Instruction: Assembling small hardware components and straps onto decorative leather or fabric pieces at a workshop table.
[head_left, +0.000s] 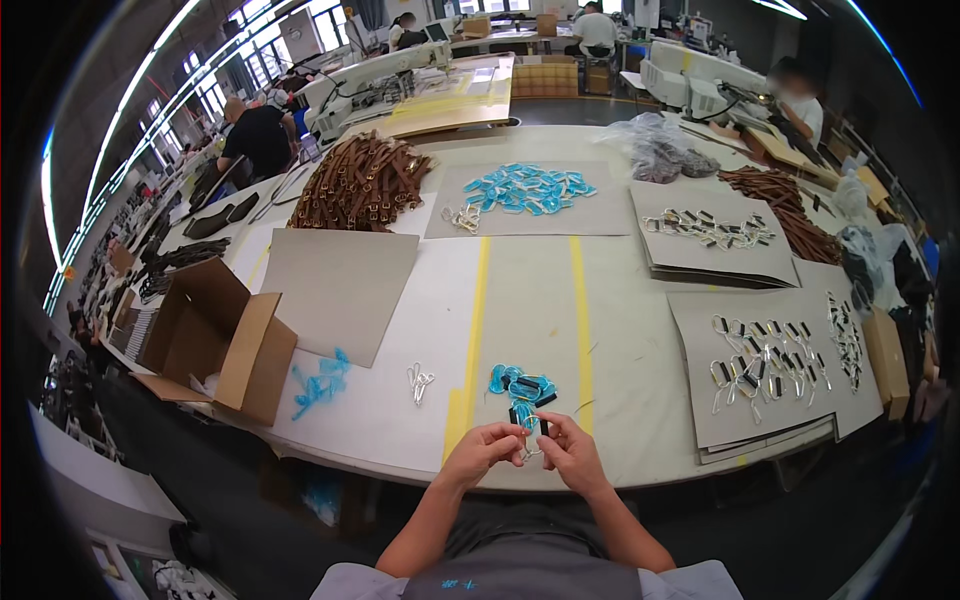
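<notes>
At the table's near edge my left hand [487,452] and my right hand [571,455] meet, thumbs and fingertips pinched. Between them is a metal clasp [534,453] with a black tab; my right fingers grip it, and my left fingertips close on part of it, mostly hidden. Just beyond my fingers lies a small pile of blue-wrapped pieces [522,384], some with black tabs. A few bare metal clasps [420,383] lie to the left, next to crumpled blue film [320,384].
An open cardboard box [262,350] stands at the left beside a grey board [345,290]. Farther back are brown buckled straps [365,185] and many blue-wrapped pieces [530,188]. Clasps with black tabs [765,360] cover boards at the right. Other people work beyond the table.
</notes>
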